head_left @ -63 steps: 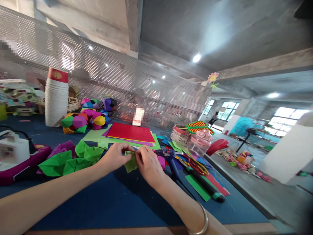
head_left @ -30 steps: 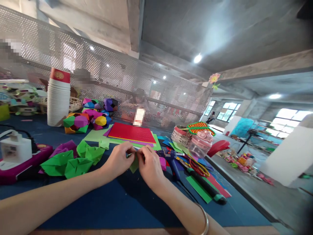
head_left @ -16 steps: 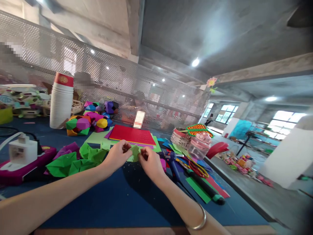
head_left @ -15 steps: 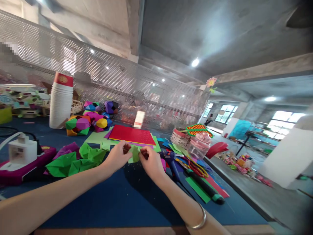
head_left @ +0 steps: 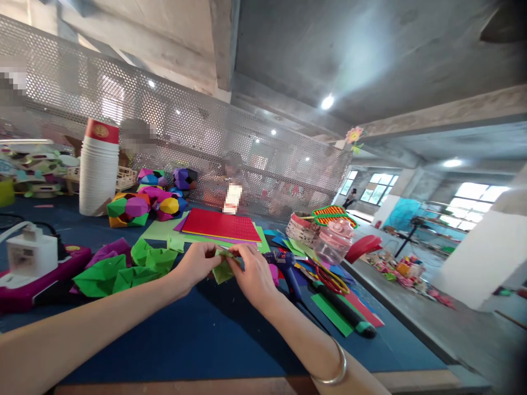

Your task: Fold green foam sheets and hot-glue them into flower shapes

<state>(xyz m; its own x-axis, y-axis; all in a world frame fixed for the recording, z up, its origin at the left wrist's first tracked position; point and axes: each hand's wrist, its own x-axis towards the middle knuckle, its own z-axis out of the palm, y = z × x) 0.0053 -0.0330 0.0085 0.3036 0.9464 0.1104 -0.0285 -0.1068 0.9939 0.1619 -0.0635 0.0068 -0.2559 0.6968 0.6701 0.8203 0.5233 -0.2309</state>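
Note:
A small folded piece of light green paper [head_left: 223, 271] is pinched between my two hands above the blue table. My left hand [head_left: 198, 267] grips its left edge with thumb and fingertips. On the other side my right hand [head_left: 252, 272] is closed on the top right edge, its fingers partly covering the paper. To the left lie folded green paper pieces [head_left: 105, 276] and a purple one [head_left: 110, 251]. Just right of my right hand is a blue hot glue gun [head_left: 289, 274]. Behind the hands lies a stack of coloured sheets, red [head_left: 220, 224] on top.
At left stand a stack of paper cups [head_left: 97, 175] and a purple power strip [head_left: 76, 265] with a white plug. Coloured paper balls [head_left: 128, 208] sit behind. At right are a clear jar [head_left: 334, 244], a woven basket [head_left: 302, 227] and a black-handled tool [head_left: 343, 308].
My fingers have come closer together on the light green paper. My right hand has moved left over its top edge, and the paper now hangs slightly lower and tilted.

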